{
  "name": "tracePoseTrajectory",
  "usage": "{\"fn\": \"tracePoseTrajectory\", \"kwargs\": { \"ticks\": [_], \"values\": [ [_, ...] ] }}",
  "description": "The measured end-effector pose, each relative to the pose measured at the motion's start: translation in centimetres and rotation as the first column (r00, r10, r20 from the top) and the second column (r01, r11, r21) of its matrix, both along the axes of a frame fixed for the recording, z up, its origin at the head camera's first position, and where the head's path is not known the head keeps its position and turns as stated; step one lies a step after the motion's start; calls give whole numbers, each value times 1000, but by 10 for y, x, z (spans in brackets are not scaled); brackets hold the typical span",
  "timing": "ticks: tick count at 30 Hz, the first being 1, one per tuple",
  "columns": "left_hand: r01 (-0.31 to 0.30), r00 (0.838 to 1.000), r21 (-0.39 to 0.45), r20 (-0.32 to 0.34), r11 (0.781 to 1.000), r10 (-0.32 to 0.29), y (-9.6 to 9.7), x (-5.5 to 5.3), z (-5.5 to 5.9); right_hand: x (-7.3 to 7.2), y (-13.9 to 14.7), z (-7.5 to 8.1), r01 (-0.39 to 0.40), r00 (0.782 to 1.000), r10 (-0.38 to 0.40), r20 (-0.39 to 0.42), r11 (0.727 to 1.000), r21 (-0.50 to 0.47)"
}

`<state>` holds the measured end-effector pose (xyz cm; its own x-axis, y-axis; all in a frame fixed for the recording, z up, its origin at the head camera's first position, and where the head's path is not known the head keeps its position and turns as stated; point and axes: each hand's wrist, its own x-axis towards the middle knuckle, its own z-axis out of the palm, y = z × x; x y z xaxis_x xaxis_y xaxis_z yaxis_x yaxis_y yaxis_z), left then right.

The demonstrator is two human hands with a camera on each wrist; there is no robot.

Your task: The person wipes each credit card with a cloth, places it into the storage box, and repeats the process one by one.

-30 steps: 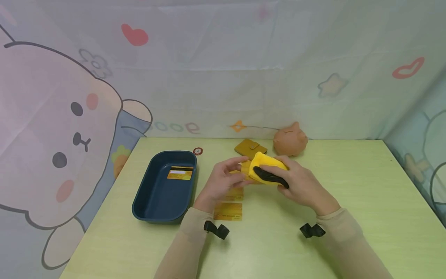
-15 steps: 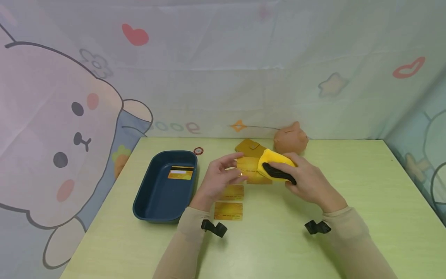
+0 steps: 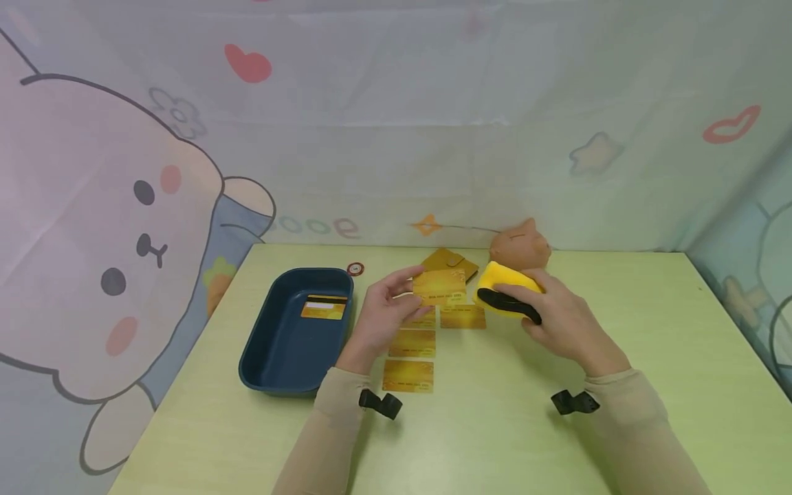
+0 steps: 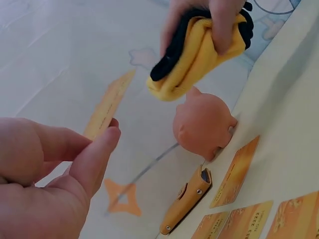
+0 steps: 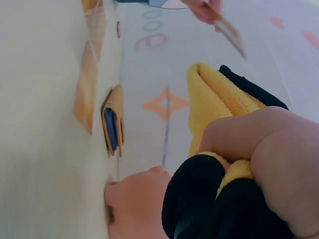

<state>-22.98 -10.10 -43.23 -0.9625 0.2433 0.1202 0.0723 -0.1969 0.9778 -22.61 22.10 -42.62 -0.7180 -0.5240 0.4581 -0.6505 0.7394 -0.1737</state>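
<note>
The card [image 3: 438, 287] was pinched in the left hand [image 3: 385, 314], raised off the table [image 3: 625, 309], and from the head view it covered part of the wallet [image 3: 444, 259]. The right hand [image 3: 564, 322] gripped a yellow and black cloth [image 3: 502, 275], just beside the card but not touching it. Four more cards [image 3: 408, 377] lay on the table below, and one lay in the blue tray [image 3: 291, 364]. A piggy bank [image 3: 521, 248] stood beyond the cloth, near the wallet.
</note>
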Motion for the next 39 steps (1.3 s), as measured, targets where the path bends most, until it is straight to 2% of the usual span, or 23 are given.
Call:
{"fn": "tracePoseTrajectory", "kwargs": {
  "ticks": [7,11,14,20,27,30,35,39],
  "values": [
    [-29,999,-52,-13,998,29,1,1,1,3,1,7,18,995,-8,101,995,-99],
    [-46,999,-145,-7,988,45,0,3,2,4,0,10,12,990,10,139,988,-155],
    [-53,999,-207,-20,977,50,0,3,2,5,0,12,0,990,26,139,983,-181],
    [-37,998,-184,-65,982,26,3,0,-2,6,-1,16,-12,991,38,131,980,-200],
    [-48,995,-254,-96,966,25,5,-1,-9,8,-2,18,-12,992,36,118,979,-202],
    [-93,990,-302,-130,949,55,5,-1,-10,8,-2,18,-23,994,45,103,978,-206],
    [-193,975,-349,-169,917,141,5,-1,-9,8,-2,19,-42,995,59,76,977,-211],
    [-190,980,-294,-112,937,164,8,0,-8,8,-4,19,-59,995,74,62,976,-210]
  ]
}}
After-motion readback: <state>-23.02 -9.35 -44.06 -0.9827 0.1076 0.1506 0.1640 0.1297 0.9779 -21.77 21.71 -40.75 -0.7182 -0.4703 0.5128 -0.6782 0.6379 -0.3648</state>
